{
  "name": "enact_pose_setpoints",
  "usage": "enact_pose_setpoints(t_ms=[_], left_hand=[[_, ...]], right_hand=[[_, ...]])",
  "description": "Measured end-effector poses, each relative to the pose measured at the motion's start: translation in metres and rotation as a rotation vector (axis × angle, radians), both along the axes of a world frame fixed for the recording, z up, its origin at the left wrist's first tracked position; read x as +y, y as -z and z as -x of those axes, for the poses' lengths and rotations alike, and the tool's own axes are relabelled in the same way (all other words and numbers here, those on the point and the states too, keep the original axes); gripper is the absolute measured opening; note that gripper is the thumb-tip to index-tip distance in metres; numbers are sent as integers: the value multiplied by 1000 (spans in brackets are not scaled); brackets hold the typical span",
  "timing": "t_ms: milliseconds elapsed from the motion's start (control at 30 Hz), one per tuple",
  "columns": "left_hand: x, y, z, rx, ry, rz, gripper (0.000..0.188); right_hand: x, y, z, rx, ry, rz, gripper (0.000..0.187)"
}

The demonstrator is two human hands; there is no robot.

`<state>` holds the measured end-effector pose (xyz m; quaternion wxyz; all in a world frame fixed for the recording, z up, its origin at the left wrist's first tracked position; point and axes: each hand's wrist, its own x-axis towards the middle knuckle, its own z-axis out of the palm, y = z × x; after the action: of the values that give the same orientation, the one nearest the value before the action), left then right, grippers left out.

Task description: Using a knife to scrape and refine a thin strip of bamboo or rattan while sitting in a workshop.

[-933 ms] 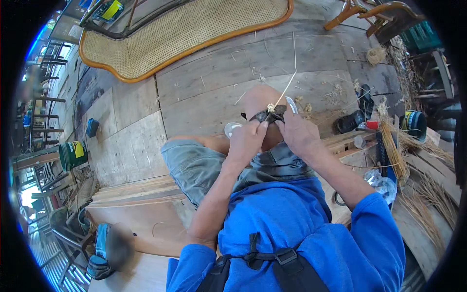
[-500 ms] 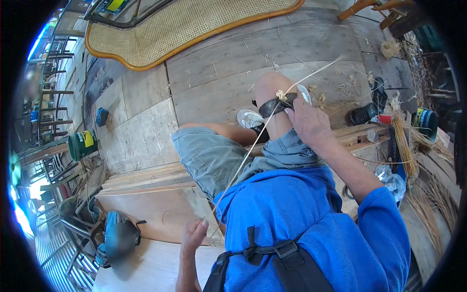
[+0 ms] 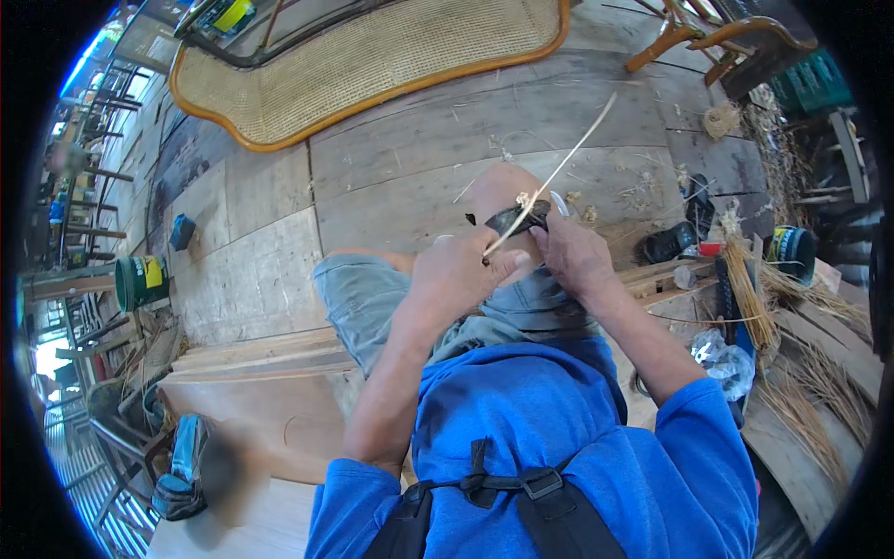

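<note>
"Pale strip (image 3: 566,163), in the head view: where does it lie?"

"Aslant over the dark band (image 3: 506,220) on the right knee (image 3: 503,184). Its far end stands free beyond the knee; its near end comes down to the left hand (image 3: 453,275)."

"Is the left hand gripping it?"

"I cannot tell. The thumb stretches out, apart from the forefinger, and the strip's end meets the fingers, but whether they pinch it is hidden."

"And the right hand (image 3: 573,253)?"

"Its fingers bend against the band's right end. Whether they clasp the band, or something out of sight there, I cannot tell either."

"How far along does it look?"

"Partway, I'd judge. Pale curls (image 3: 523,198) sit on the band right where the strip crosses, so some scraping of strips seems done."

"On this very strip?"

"The pictures don't settle that. More scraps (image 3: 643,193) litter the floor (image 3: 391,168) past the knee, which suggests others were worked too."

"What is left?"

"The strip is not yet laid aside; it lies over the band, with both hands close. A bundle (image 3: 745,289) of straw-coloured strands stands to the right, touched by neither hand. Whether those are finished or waiting, I can't say."
</note>
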<state>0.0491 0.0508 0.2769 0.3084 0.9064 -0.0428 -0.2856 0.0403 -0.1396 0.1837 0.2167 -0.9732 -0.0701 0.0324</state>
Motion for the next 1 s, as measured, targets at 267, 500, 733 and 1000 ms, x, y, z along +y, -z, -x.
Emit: enact_pose_setpoints(t_ms=[267, 500, 733, 1000], left_hand=[[135, -102, 79, -516, -400, 206, 64], [8, -86, 17, -502, -83, 331, 34], [-32, 82, -17, -191, -94, 14, 36], [-29, 99, -9, -229, -108, 180, 38]], right_hand=[[-6, -15, -5, 210, 77, 55, 31], [-10, -10, -10, 166, 51, 86, 37], [4, -18, -5, 203, 57, 42, 33], [3, -12, -6, 174, 93, 59, 26]])
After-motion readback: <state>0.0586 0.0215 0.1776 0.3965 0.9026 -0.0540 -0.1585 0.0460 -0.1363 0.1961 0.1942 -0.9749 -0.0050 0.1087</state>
